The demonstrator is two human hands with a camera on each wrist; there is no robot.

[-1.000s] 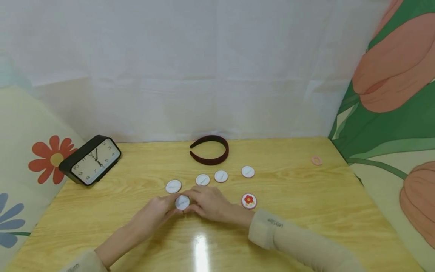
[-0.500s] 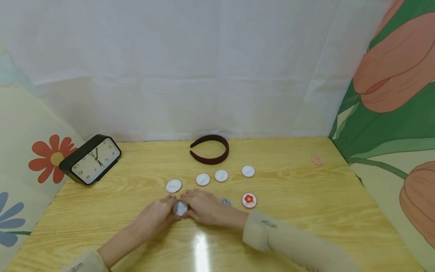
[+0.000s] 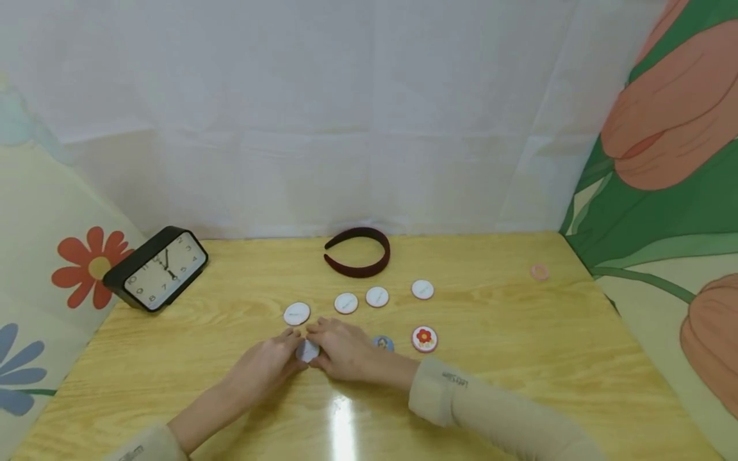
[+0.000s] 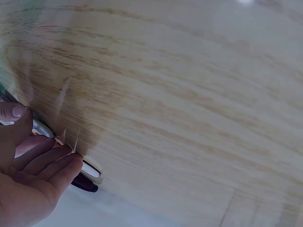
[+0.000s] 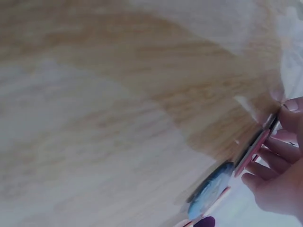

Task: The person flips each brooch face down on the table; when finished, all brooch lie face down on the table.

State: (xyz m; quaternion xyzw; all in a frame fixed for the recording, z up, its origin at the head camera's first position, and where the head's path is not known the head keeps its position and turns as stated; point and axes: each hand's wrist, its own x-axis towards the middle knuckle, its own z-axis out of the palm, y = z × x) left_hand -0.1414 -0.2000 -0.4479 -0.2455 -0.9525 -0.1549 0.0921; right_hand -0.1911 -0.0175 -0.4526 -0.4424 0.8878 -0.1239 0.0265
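Note:
In the head view, my left hand [image 3: 268,362] and right hand [image 3: 347,351] meet around one pin badge [image 3: 308,351], whose pale back faces up. Thumbs grip its near side and fingers its far side. The left wrist view has my thumb and fingertips at the badge's edge [image 4: 43,127], close over the table. Beside my right wrist lies a blue picture badge [image 3: 383,344], partly covered by the wrist. A white badge with a red flower [image 3: 424,339] lies face up farther right. Beyond my fingers, several badges lie back side up, among them the leftmost white-backed badge [image 3: 296,314].
A dark headband [image 3: 385,259] lies at the back of the wooden table [image 3: 490,384]. At the left stands a black desk clock [image 3: 167,269]. A small pink ring [image 3: 539,272] is near the right edge. White cloth [image 3: 369,128] hangs behind.
Both hands have drawn slightly nearer with the badge, which has tilted. My right wrist has shifted left, and the blue badge beside it has come into view.

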